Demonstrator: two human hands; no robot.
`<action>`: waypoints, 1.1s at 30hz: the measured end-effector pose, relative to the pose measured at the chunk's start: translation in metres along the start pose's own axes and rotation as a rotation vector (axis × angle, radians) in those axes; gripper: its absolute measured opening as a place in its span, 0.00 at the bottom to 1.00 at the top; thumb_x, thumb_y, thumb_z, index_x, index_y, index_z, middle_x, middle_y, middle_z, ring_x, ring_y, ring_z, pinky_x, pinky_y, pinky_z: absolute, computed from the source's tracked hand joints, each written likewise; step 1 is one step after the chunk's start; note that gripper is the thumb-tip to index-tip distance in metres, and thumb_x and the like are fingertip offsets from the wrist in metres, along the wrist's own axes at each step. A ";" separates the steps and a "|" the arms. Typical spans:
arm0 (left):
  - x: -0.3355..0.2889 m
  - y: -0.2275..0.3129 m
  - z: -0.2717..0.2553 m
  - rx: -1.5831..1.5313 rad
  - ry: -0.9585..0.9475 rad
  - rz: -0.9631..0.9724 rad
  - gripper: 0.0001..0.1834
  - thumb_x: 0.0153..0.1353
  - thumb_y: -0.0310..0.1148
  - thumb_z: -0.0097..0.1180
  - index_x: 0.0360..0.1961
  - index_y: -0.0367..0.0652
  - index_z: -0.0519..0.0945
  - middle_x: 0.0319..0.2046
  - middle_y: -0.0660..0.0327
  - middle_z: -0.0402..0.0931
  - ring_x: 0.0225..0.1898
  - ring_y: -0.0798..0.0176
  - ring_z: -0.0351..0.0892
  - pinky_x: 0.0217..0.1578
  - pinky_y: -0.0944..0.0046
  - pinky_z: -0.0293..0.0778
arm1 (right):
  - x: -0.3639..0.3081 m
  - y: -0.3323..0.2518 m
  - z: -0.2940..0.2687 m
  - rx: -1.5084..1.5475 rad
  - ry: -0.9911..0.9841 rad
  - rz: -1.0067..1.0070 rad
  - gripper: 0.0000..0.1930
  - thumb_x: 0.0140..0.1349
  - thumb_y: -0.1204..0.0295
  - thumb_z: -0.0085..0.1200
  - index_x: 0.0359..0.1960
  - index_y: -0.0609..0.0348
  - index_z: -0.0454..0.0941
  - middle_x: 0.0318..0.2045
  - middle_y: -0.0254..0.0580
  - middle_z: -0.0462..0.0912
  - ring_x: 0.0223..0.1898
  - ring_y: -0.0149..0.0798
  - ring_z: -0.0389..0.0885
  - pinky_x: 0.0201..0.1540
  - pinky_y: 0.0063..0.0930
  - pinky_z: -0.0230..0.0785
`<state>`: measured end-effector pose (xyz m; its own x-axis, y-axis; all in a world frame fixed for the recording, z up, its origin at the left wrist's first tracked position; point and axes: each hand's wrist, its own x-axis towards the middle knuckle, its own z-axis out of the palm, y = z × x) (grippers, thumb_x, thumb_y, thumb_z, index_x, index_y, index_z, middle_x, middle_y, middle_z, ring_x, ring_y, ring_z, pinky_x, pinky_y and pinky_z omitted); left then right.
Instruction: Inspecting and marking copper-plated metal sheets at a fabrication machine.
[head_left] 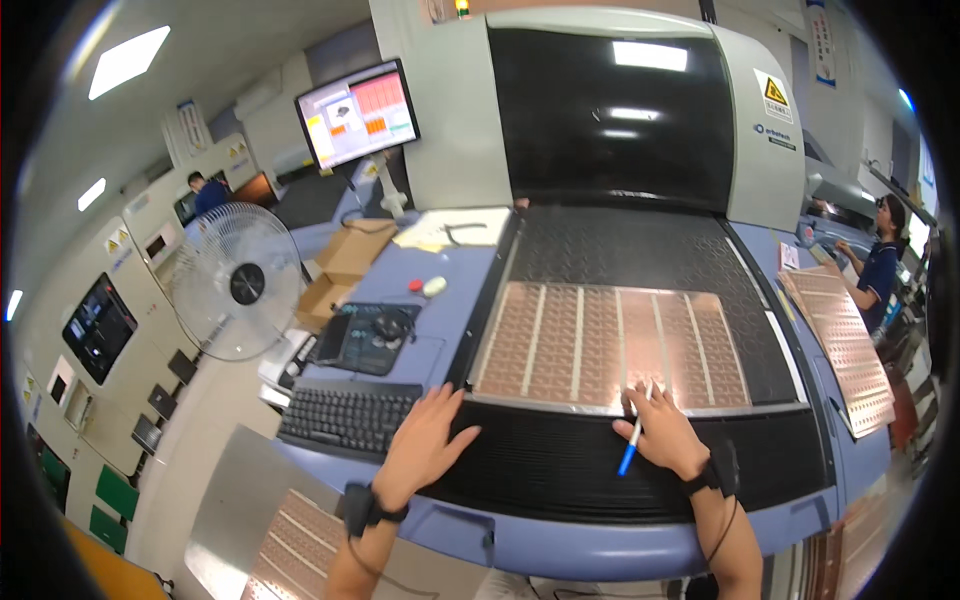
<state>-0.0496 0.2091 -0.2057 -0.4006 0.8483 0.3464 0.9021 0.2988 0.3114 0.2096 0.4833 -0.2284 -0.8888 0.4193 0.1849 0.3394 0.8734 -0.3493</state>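
A copper-coloured circuit board panel point(600, 350) with pale strips lies flat on the machine's dark perforated bed point(600, 235). My right hand point(660, 430) is at the panel's near edge, fingertips touching or just over it. Between its fingers is a white pen with a blue end point(634, 440), the blue end pointing toward me. My left hand point(428, 445) has its fingers spread and holds nothing. It hovers over or rests on the bed's left edge, beside the black keyboard point(350, 415); contact is hard to make out. Dark bands circle both wrists.
Behind the bed rises a grey machine housing point(450, 120) with a dark cover. A monitor point(358, 112), mouse point(390, 324), open cardboard box point(345, 260) and fan point(240, 282) are at left. More copper panels point(840, 345) lie at right, near another person point(880, 250). Another panel point(295, 545) lies lower left.
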 end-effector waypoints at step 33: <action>0.036 0.083 0.082 -0.418 0.144 0.604 0.14 0.61 0.29 0.61 0.46 0.34 0.83 0.36 0.57 0.85 0.39 0.59 0.85 0.42 0.63 0.80 | -0.025 -0.068 -0.002 0.303 0.312 -0.219 0.16 0.51 0.80 0.65 0.43 0.64 0.81 0.38 0.57 0.87 0.40 0.54 0.88 0.45 0.39 0.80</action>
<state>0.0238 0.3003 -0.2402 0.1024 0.7380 0.6670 0.8467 -0.4166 0.3309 0.2097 0.4135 -0.2075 -0.7791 0.3282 0.5341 0.0084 0.8574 -0.5146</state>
